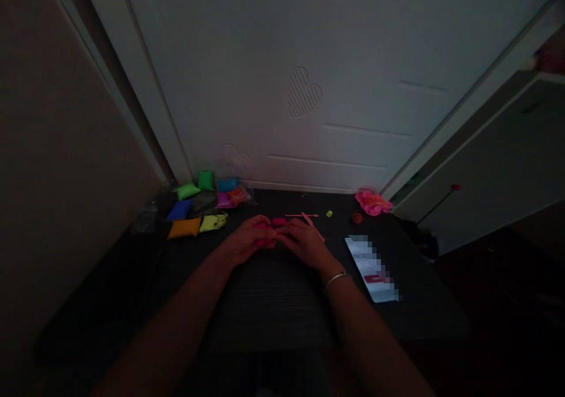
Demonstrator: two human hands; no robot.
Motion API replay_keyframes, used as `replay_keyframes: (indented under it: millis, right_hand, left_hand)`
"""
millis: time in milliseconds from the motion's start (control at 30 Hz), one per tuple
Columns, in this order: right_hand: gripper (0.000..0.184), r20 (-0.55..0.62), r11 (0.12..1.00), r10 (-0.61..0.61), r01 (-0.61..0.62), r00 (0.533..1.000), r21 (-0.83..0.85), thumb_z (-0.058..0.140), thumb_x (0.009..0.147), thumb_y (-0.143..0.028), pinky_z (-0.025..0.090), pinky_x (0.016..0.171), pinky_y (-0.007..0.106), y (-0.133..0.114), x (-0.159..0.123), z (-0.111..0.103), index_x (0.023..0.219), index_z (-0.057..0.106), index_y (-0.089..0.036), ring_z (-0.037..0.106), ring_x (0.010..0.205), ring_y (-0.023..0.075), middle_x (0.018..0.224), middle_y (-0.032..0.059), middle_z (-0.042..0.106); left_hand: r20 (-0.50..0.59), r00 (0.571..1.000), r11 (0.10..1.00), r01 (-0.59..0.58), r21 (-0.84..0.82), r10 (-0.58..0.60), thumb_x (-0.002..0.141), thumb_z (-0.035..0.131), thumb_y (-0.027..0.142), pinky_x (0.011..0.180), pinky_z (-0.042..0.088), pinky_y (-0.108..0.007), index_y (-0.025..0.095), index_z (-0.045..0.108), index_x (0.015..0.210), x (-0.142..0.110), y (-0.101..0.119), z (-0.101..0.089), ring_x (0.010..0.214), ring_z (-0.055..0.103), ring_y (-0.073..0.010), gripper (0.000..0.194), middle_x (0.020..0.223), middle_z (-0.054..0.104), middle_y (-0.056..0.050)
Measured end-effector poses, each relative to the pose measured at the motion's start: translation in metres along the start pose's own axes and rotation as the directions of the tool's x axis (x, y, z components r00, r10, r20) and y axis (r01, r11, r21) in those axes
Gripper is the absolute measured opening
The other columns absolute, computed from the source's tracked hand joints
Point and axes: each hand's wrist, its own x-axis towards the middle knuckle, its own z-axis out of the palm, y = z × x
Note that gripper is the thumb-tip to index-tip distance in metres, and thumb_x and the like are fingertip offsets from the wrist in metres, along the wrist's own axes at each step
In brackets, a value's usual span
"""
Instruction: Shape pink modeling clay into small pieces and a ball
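Note:
My left hand [247,239] is curled around a lump of bright pink modelling clay [263,235] above the dark table. From the other side my right hand [304,239], with a bracelet on its wrist, brings its thumb and fingertips together at the edge of the same clay. Just beyond the fingertips lies a second pink lump [279,222]. A thin pink stick tool [300,215] and a flat pink tool [314,228] rest behind and beside my right hand. Dim light hides the exact shape of the held clay.
Several coloured clay packets, among them an orange one [184,228] and a blue one [179,209], lie at the left. On the right are a lit phone [371,267], a pink flower-like piece [373,202], a brownish ball [356,218] and a small yellow piece [329,214]. A white panel [265,91] stands behind.

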Motion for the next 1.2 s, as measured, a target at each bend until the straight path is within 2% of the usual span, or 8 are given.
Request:
replay_keyframes:
  millis: [233, 433, 567, 667, 800, 1000, 1100, 1200]
  right_hand:
    - [0.014, -0.095, 0.999, -0.023, 0.028, 0.995, 0.044, 0.055, 0.08, -0.027, 0.046, 0.061, 0.023, 0.002, 0.001, 0.002, 0.088, 0.064, -0.02, 0.056, 0.069, 0.0117, 0.08, 0.0035, 0.06]
    - [0.016, -0.24, 0.963, 0.204, -0.149, 0.949, 0.226, 0.056, 0.079, -0.031, 0.044, 0.055, 0.024, 0.003, 0.003, 0.003, 0.087, 0.064, -0.021, 0.054, 0.062, 0.0116, 0.075, 0.0023, 0.061]
    - [0.017, -0.253, 0.912, 0.328, -0.235, 0.91, 0.337, 0.059, 0.076, -0.034, 0.043, 0.051, 0.023, 0.003, 0.004, 0.003, 0.083, 0.065, -0.02, 0.053, 0.06, 0.0116, 0.074, 0.0018, 0.06]
    - [0.015, -0.204, 0.906, 0.316, -0.231, 0.927, 0.354, 0.06, 0.075, -0.032, 0.042, 0.051, 0.023, 0.001, 0.005, 0.003, 0.082, 0.065, -0.02, 0.052, 0.059, 0.011, 0.073, 0.0014, 0.06]
    - [0.012, -0.17, 0.916, 0.278, -0.208, 0.945, 0.342, 0.06, 0.075, -0.029, 0.041, 0.053, 0.023, -0.001, 0.006, 0.002, 0.082, 0.065, -0.021, 0.052, 0.063, 0.0117, 0.072, 0.0009, 0.058]
    - [0.014, -0.15, 0.929, 0.26, -0.204, 0.954, 0.31, 0.06, 0.075, -0.03, 0.041, 0.054, 0.023, -0.002, 0.005, 0.003, 0.082, 0.062, -0.019, 0.05, 0.06, 0.0107, 0.07, 0.0001, 0.056]
    - [0.012, -0.107, 0.942, 0.216, -0.179, 0.971, 0.283, 0.058, 0.076, -0.029, 0.041, 0.055, 0.023, -0.004, 0.005, 0.003, 0.082, 0.062, -0.019, 0.051, 0.061, 0.0103, 0.073, 0.0005, 0.058]
    - [0.013, -0.068, 0.932, 0.216, -0.185, 0.974, 0.311, 0.057, 0.077, -0.028, 0.041, 0.054, 0.023, -0.005, 0.004, 0.004, 0.085, 0.062, -0.019, 0.051, 0.06, 0.0101, 0.075, 0.0011, 0.059]
  left_hand:
    - [-0.035, 0.996, 0.995, -0.082, 0.057, 0.084, 0.06, 0.066, 0.012, 0.051, 0.043, -0.021, 0.016, 0.045, 0.075, 0.004, -0.004, -0.002, 0.05, 0.051, -0.0065, 0.026, 0.061, 0.056, 0.004]
    - [-0.109, 0.979, 0.97, -0.15, 0.193, 0.173, 0.061, 0.066, 0.017, 0.052, 0.042, -0.023, 0.016, 0.048, 0.079, 0.004, -0.001, 0.001, 0.055, 0.053, -0.0091, 0.025, 0.062, 0.055, 0.003]
    - [0.04, 0.99, 0.964, -0.143, 0.224, 0.138, 0.066, 0.064, 0.021, 0.054, 0.041, -0.022, 0.014, 0.054, 0.09, -0.002, 0.0, 0.005, 0.061, 0.054, -0.0093, 0.027, 0.071, 0.059, -0.001]
    - [0.13, 0.989, 0.956, -0.103, 0.275, 0.069, 0.067, 0.063, 0.026, 0.051, 0.038, -0.021, 0.014, 0.057, 0.087, -0.005, 0.0, 0.008, 0.055, 0.05, -0.0074, 0.024, 0.065, 0.057, 0.001]
    - [0.085, 0.994, 0.93, -0.091, 0.357, 0.065, 0.065, 0.065, 0.026, 0.043, 0.031, -0.018, 0.013, 0.057, 0.071, -0.005, -0.001, 0.007, 0.046, 0.045, -0.0055, 0.017, 0.056, 0.054, 0.003]
    - [-0.046, 0.979, 0.979, -0.196, 0.051, 0.199, 0.068, 0.064, 0.026, 0.05, 0.04, -0.018, 0.014, 0.056, 0.074, 0.003, -0.003, 0.003, 0.054, 0.051, -0.0065, 0.016, 0.065, 0.058, 0.001]
    - [-0.152, 0.968, 0.972, -0.214, -0.099, 0.198, 0.069, 0.064, 0.022, 0.058, 0.046, -0.02, 0.014, 0.057, 0.075, 0.006, -0.002, 0.002, 0.063, 0.056, -0.0091, 0.012, 0.07, 0.06, -0.001]
    - [-0.215, 0.967, 0.933, -0.2, -0.298, 0.139, 0.074, 0.055, 0.018, 0.067, 0.049, -0.023, 0.013, 0.056, 0.078, 0.007, 0.001, 0.003, 0.076, 0.06, -0.0133, 0.006, 0.08, 0.062, -0.005]
